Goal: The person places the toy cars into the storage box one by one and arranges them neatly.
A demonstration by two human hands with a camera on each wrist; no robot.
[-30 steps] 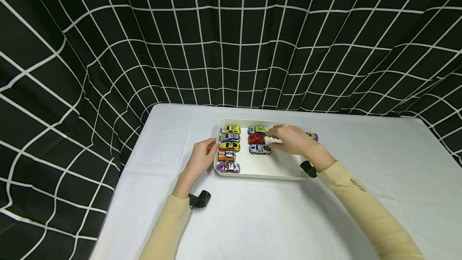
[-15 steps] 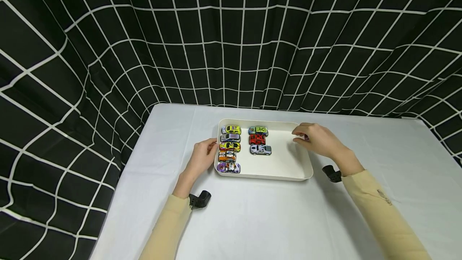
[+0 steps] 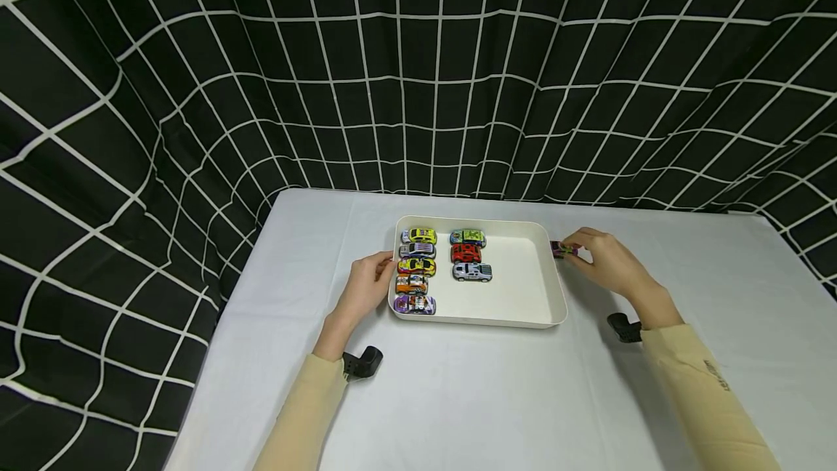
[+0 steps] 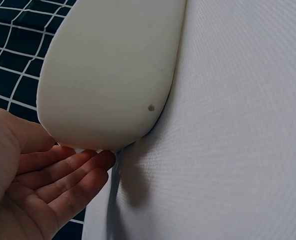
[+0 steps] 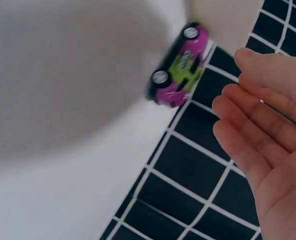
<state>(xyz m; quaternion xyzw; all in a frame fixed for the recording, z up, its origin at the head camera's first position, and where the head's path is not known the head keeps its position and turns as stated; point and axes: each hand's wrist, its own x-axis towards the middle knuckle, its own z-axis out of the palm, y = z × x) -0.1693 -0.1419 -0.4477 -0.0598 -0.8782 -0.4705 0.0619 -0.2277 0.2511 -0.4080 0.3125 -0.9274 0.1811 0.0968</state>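
Observation:
A shallow white tray [image 3: 516,293] lies on the table with two columns of small toy cars. Its left column runs from a yellow car [image 3: 418,236] to a purple one [image 3: 415,304]. The shorter column has a green car [image 3: 467,238], a red car [image 3: 466,253] and a silver pickup [image 3: 472,272]. My left hand [image 3: 366,283] touches the tray's left end, relaxed fingers [image 4: 70,180] against the outer wall. Outside the right end stands a purple-and-green toy car [image 5: 184,70]. My right hand [image 3: 609,262] is close over it, thumb and fingers apart around it in the head view.
White cloth covers the table [image 3: 458,398]. A black curtain with a white grid [image 3: 418,78] hangs behind it and along the sides. Each wrist carries a black camera, the left one [image 3: 362,362] near the table's front.
My right hand has left the silver pickup inside the tray and moved right, over the tray's end, to the purple-and-green car outside. The left hand stays at the tray.

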